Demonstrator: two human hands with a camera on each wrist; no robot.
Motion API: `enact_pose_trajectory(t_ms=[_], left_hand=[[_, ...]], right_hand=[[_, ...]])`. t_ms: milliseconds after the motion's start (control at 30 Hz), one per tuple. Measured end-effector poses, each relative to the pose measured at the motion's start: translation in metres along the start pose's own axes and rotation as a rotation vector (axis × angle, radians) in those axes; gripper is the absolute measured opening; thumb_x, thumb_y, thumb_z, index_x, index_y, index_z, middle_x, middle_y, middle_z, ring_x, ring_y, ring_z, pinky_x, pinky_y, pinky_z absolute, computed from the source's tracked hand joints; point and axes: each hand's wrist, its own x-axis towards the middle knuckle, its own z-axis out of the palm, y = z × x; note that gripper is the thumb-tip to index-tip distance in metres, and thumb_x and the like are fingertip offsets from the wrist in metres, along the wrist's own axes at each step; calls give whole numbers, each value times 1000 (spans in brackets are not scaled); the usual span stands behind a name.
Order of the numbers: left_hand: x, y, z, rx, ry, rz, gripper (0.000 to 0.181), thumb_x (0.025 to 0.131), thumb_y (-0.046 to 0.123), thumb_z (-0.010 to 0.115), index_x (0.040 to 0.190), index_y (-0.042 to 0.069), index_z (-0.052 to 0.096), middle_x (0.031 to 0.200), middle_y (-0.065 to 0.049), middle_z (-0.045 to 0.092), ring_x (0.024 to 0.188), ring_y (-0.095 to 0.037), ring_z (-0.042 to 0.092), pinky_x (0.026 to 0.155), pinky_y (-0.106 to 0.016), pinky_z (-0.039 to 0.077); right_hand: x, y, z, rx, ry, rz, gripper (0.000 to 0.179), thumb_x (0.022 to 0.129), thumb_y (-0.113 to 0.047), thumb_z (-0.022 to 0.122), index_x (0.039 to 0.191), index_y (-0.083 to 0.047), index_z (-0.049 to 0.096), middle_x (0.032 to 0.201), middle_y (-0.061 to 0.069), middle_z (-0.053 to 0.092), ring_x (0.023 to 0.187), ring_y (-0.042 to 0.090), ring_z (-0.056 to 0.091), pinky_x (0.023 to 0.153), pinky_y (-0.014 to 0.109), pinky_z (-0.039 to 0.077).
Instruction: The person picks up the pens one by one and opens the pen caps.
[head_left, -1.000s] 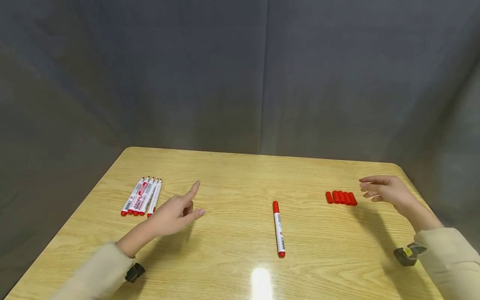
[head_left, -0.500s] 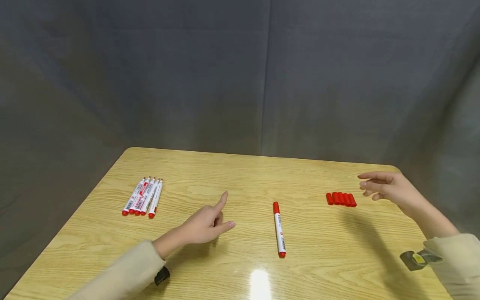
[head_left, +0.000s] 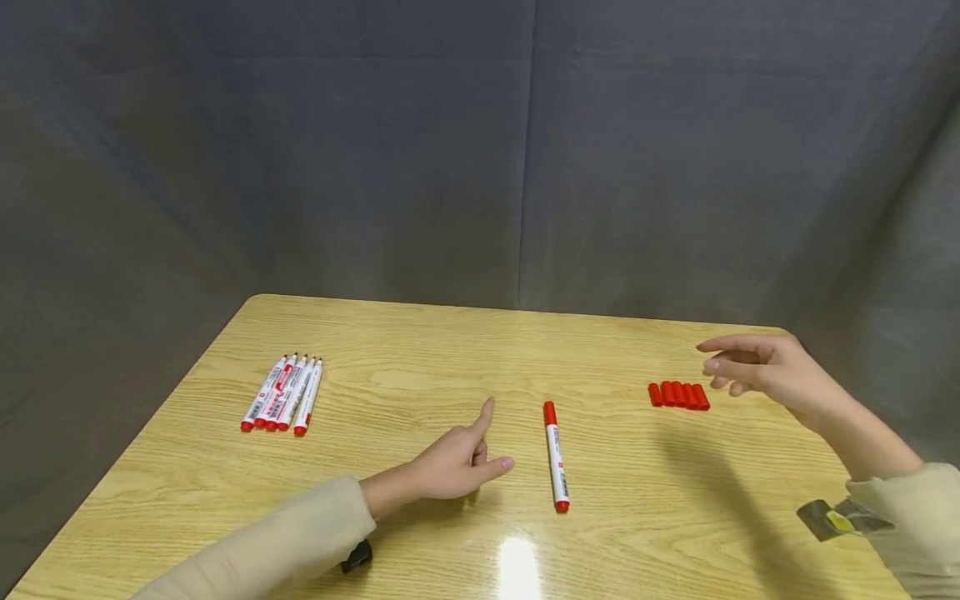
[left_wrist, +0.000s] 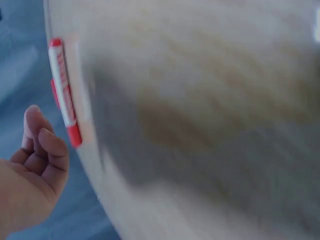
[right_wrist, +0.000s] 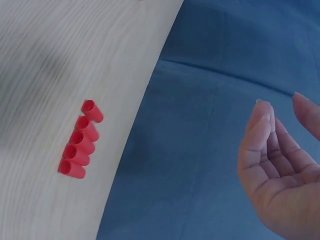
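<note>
One capped red-and-white marker [head_left: 557,457] lies alone on the table, its red cap pointing to the far side. Just left of it, above the tabletop, is my left hand [head_left: 453,462], index finger and thumb extended, the other fingers bent, holding nothing. The same marker [left_wrist: 63,87] shows beside that hand [left_wrist: 37,175] in the left wrist view. My right hand [head_left: 772,375] hovers at the right with loosely bent fingers and nothing in them. Close to its fingertips lies a row of red marker caps [head_left: 678,396]; the right wrist view shows their hollow ends.
Several uncapped white markers [head_left: 281,393] with red ends lie side by side at the left of the wooden table [head_left: 420,350]. A dark grey curtain [head_left: 375,167] hangs behind the table. A dark band piece [head_left: 832,521] sits at my right sleeve.
My left hand has moved right, from beside the uncapped markers to near the lone marker. My right hand has drifted slightly left and up, over toward the caps.
</note>
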Motion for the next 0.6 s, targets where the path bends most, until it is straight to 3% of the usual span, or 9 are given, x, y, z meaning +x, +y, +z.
enact_pose_trajectory(t_ms=[233, 433, 600], left_hand=[[9, 9, 22, -60, -67, -23, 88, 92, 36, 54, 143, -8, -4, 53, 6, 51, 40, -3, 41, 43, -18, 38], [19, 18, 36, -125, -44, -48, 91, 91, 35, 56, 143, -8, -5, 55, 5, 53, 41, -3, 43, 42, -17, 37], [28, 23, 46, -176, -22, -123, 90, 90, 37, 55, 144, -8, -2, 47, 3, 49, 35, -4, 35, 35, -17, 29]], right_hand=[[1, -16, 3, -52, -12, 33, 33, 90, -19, 61, 119, -4, 56, 96, -4, 66, 77, 17, 61, 66, 30, 49], [7, -35, 4, -121, -47, 52, 40, 89, -23, 61, 123, -2, 55, 95, -3, 67, 76, 20, 60, 67, 31, 49], [17, -48, 6, -151, -76, 13, 40, 89, -20, 61, 123, 1, 54, 91, 1, 68, 75, 18, 60, 65, 30, 50]])
